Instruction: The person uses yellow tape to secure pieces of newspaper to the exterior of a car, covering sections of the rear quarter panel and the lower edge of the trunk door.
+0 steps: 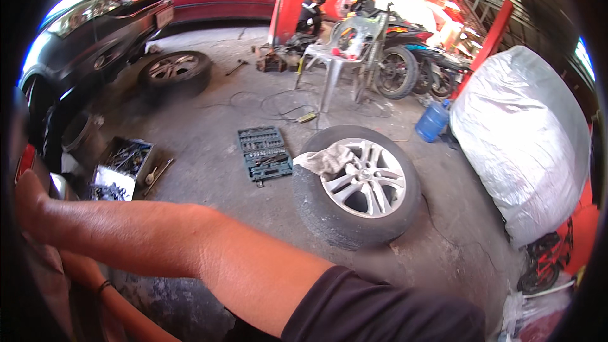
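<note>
My right arm reaches across the lower part of the view to the far left. There my right hand (pixel 31 202) is at the dark rim of the picture, just below a red part (pixel 26 159) that I cannot make out. Its fingers are cut off and dim, so whether it holds anything does not show. Beneath that arm comes my left forearm with a black band at the wrist. Only the back part of my left hand (pixel 79 269) shows; my right forearm covers the rest. A greyish panel-like surface lies beside both hands at the left edge.
On the floor lie a wheel (pixel 373 177) with a rag (pixel 324 159), an open socket set (pixel 265 152), a box of tools (pixel 128 157) and another wheel (pixel 174 73). A plastic chair (pixel 335 54), blue water jug (pixel 433 121) and silver-covered bulk (pixel 522 145) stand beyond. Cars stand behind.
</note>
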`<state>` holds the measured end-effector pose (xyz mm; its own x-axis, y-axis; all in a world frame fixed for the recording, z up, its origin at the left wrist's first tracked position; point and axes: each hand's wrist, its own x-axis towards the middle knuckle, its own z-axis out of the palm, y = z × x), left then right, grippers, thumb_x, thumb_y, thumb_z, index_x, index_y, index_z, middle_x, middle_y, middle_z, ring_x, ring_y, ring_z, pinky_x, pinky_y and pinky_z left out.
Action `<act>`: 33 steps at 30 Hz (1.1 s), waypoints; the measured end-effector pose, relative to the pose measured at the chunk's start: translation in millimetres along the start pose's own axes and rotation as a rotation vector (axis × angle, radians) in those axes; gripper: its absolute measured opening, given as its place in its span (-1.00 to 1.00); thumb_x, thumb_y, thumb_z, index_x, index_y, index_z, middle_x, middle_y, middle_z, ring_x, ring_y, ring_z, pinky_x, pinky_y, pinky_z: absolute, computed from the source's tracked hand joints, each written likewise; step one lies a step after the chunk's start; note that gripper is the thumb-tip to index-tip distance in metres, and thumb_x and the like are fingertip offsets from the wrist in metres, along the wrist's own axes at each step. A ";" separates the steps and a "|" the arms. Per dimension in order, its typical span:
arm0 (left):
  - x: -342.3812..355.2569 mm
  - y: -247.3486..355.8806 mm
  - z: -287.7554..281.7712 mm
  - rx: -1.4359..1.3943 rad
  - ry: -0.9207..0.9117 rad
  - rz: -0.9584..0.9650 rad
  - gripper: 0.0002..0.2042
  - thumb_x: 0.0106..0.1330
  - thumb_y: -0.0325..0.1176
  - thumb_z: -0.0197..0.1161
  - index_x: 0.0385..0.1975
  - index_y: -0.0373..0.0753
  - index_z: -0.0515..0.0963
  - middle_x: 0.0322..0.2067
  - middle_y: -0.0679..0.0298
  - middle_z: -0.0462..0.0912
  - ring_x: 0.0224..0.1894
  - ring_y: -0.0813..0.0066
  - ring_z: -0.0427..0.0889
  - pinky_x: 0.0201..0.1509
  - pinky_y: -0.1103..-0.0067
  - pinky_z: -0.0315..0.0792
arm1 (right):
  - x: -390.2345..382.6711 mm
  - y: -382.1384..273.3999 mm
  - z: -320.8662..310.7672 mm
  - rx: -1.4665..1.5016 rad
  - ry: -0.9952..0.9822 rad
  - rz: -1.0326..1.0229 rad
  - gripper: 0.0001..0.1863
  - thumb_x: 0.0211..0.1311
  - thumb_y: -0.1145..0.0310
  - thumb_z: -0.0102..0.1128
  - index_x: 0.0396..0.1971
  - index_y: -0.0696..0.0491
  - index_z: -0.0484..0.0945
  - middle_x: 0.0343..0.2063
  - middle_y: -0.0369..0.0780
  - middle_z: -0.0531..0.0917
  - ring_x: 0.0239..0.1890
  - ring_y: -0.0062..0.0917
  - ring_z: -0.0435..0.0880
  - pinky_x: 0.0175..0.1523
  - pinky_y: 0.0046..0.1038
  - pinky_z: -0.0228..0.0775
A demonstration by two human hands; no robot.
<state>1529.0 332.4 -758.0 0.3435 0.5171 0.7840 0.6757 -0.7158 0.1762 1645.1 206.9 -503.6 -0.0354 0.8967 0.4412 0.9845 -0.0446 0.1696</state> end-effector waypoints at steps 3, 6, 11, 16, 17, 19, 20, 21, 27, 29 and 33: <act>7.8 39.8 -58.2 -0.131 -0.060 -0.213 -0.64 0.65 -0.13 0.13 0.22 -0.24 0.57 0.05 -0.09 0.69 0.08 -0.10 0.70 0.09 0.17 0.57 | 8.4 -2.2 -6.0 -0.044 -0.013 0.006 -0.76 0.30 0.19 0.35 -0.13 -0.13 0.89 -0.07 -0.26 0.86 0.01 -0.27 0.84 -0.05 -0.12 0.64; 15.6 85.1 -105.3 -0.206 -0.192 -0.408 -0.56 0.67 -0.11 0.09 0.36 -0.26 0.51 0.23 -0.17 0.67 0.23 -0.16 0.67 0.21 0.12 0.56 | 7.2 5.9 -5.6 -0.066 -0.040 0.031 -0.75 0.31 0.18 0.34 -0.14 -0.12 0.89 -0.08 -0.24 0.86 0.00 -0.26 0.84 -0.05 -0.11 0.65; 3.7 66.7 -76.1 -0.229 -0.079 -0.224 -0.61 0.58 -0.17 0.23 0.24 -0.28 0.56 0.10 -0.03 0.72 0.13 0.00 0.71 0.17 0.22 0.58 | -0.8 19.8 -13.5 -0.065 -0.055 0.050 -0.74 0.32 0.16 0.33 -0.14 -0.10 0.88 -0.08 -0.21 0.86 -0.01 -0.24 0.85 -0.05 -0.10 0.66; 1.2 39.8 -78.5 -0.195 0.020 -0.046 -0.66 0.49 -0.22 0.38 0.12 -0.29 0.62 -0.03 0.11 0.77 0.03 0.17 0.75 0.14 0.32 0.60 | 11.0 14.5 -29.0 -0.018 -0.014 -0.006 -0.73 0.33 0.14 0.32 -0.15 -0.08 0.87 -0.09 -0.17 0.86 -0.02 -0.22 0.86 -0.06 -0.08 0.68; -3.0 39.8 -76.2 -0.194 0.040 0.006 -0.66 0.47 -0.24 0.40 0.10 -0.30 0.63 -0.06 0.14 0.78 0.01 0.20 0.75 0.13 0.34 0.61 | 15.7 9.9 -26.9 -0.016 -0.016 -0.019 -0.73 0.34 0.13 0.32 -0.15 -0.07 0.87 -0.09 -0.17 0.86 -0.02 -0.22 0.86 -0.06 -0.08 0.68; -18.9 68.5 -70.3 -0.196 0.064 0.055 -0.68 0.44 -0.26 0.46 0.05 -0.30 0.65 -0.11 0.19 0.80 -0.03 0.27 0.77 0.12 0.38 0.62 | 18.2 2.8 -10.0 -0.009 -0.052 -0.055 -0.72 0.34 0.12 0.32 -0.16 -0.07 0.87 -0.10 -0.15 0.86 -0.03 -0.21 0.86 -0.06 -0.07 0.69; -4.6 123.8 -106.2 -0.395 -0.039 -0.209 -0.71 0.45 -0.27 0.43 0.04 -0.29 0.67 -0.12 0.10 0.80 -0.03 0.24 0.77 0.12 0.32 0.60 | 13.1 12.1 1.5 -0.007 -0.068 -0.064 -0.72 0.35 0.12 0.32 -0.16 -0.06 0.87 -0.10 -0.15 0.86 -0.03 -0.20 0.86 -0.06 -0.07 0.69; -0.6 105.6 -108.4 -0.272 0.174 -0.109 -0.72 0.49 -0.28 0.36 0.06 -0.29 0.67 -0.09 -0.03 0.80 0.00 0.11 0.78 0.12 0.25 0.58 | 22.5 -10.1 -15.7 0.010 -0.038 -0.140 -0.72 0.35 0.11 0.31 -0.16 -0.06 0.86 -0.10 -0.14 0.86 -0.03 -0.20 0.86 -0.06 -0.07 0.69; 25.6 150.2 -147.2 -0.575 0.178 -0.245 -0.58 0.56 -0.37 0.08 0.30 -0.42 0.59 0.20 -0.21 0.69 0.28 -0.12 0.67 0.39 0.26 0.47 | 5.9 -5.3 -84.6 -0.049 -0.012 -0.123 -0.73 0.19 0.16 0.42 -0.23 -0.01 0.86 -0.26 -0.13 0.86 -0.09 -0.19 0.88 -0.06 -0.13 0.72; 21.1 138.6 -157.3 -0.531 0.224 -0.270 -0.59 0.56 -0.38 0.08 0.28 -0.43 0.60 0.19 -0.20 0.70 0.27 -0.11 0.67 0.38 0.27 0.48 | 15.3 -26.1 -89.7 -0.011 -0.040 -0.159 -0.75 0.17 0.19 0.42 -0.23 -0.03 0.87 -0.26 -0.14 0.86 -0.09 -0.20 0.88 -0.06 -0.14 0.71; 16.0 131.6 -158.8 -0.605 0.309 -0.310 -0.62 0.56 -0.41 0.11 0.25 -0.46 0.63 0.19 -0.18 0.71 0.27 -0.03 0.70 0.38 0.33 0.49 | 13.5 -27.1 -97.5 0.056 -0.075 -0.174 -0.79 0.13 0.24 0.44 -0.24 -0.08 0.87 -0.26 -0.18 0.87 -0.11 -0.22 0.88 -0.09 -0.15 0.70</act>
<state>1519.9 171.9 -627.8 -0.0640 0.6457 0.7609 0.2043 -0.7378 0.6434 1601.2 177.3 -416.3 -0.1946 0.9191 0.3426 0.9728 0.1362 0.1872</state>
